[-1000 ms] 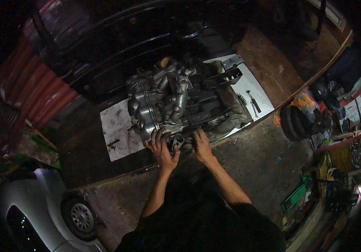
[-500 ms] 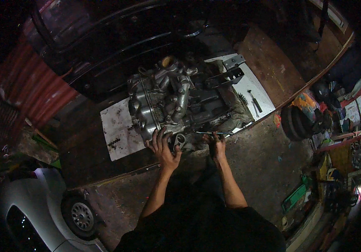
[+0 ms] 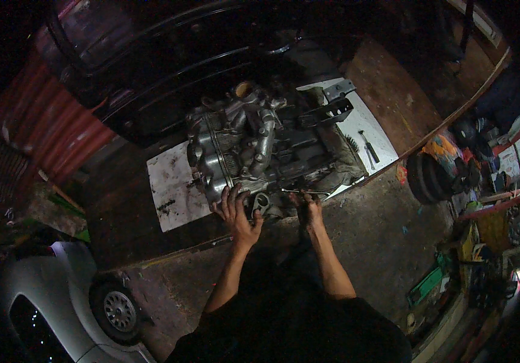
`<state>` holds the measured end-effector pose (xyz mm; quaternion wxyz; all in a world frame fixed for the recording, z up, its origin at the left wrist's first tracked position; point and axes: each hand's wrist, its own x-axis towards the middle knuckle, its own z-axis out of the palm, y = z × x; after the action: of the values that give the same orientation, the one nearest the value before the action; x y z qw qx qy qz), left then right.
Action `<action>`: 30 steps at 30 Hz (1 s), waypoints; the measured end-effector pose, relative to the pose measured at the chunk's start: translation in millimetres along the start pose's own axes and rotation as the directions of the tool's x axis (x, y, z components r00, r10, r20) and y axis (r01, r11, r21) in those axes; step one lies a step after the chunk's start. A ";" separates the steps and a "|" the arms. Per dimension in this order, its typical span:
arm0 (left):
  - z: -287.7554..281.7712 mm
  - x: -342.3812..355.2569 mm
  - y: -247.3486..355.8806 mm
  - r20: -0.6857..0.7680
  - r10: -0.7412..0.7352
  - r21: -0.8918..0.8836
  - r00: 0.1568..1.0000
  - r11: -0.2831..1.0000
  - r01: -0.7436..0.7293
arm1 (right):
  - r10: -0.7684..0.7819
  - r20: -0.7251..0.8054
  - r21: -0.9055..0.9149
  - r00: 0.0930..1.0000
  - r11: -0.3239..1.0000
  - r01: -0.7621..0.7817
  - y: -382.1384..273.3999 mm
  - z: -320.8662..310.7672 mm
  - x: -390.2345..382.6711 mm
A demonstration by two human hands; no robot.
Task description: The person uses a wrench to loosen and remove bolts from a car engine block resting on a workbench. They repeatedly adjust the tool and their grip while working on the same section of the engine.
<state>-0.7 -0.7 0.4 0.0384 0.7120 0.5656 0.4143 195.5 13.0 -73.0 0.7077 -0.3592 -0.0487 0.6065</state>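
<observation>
A dirty metal engine with a curved pipe and a ribbed silver cover lies on a white sheet on the workbench. My left hand rests on the engine's near left corner, fingers stretched over the metal, holding nothing. Between my hands, a round metal outlet sticks out toward me. At the engine's near side, my right hand is closed on a thin, shiny metal tool, which lies crosswise above the fingers. Its exact kind is too small and dim to tell. Both hands are blackened with grime.
On the sheet's right side lie a dark-handled tool, a brush, a grey cloth and a metal bracket. A silver car stands at lower left. Tyres and clutter fill the right.
The thin tool in my right hand has turned slightly and shows less of its right end. My left hand stays on the engine. The whole view has shifted a little.
</observation>
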 end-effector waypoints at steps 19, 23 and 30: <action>-0.5 -0.3 0.1 0.002 0.003 0.000 1.000 1.000 -0.003 | 0.199 -0.054 0.047 0.979 0.979 -0.196 13.9 -13.9 11.9; -0.3 -0.4 -1.2 0.007 0.013 0.007 1.000 1.000 -0.013 | 0.235 -0.076 -0.031 0.969 0.971 -0.238 19.5 -3.7 6.1; -1.0 -0.7 0.1 -0.004 0.001 0.008 1.000 1.000 -0.001 | 0.308 -0.090 0.111 0.947 0.948 -0.298 14.4 25.5 -7.7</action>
<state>-1.2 -1.7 0.8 0.0341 0.7115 0.5670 0.4136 168.8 17.7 -59.6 0.6240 -0.3597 0.0742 0.6898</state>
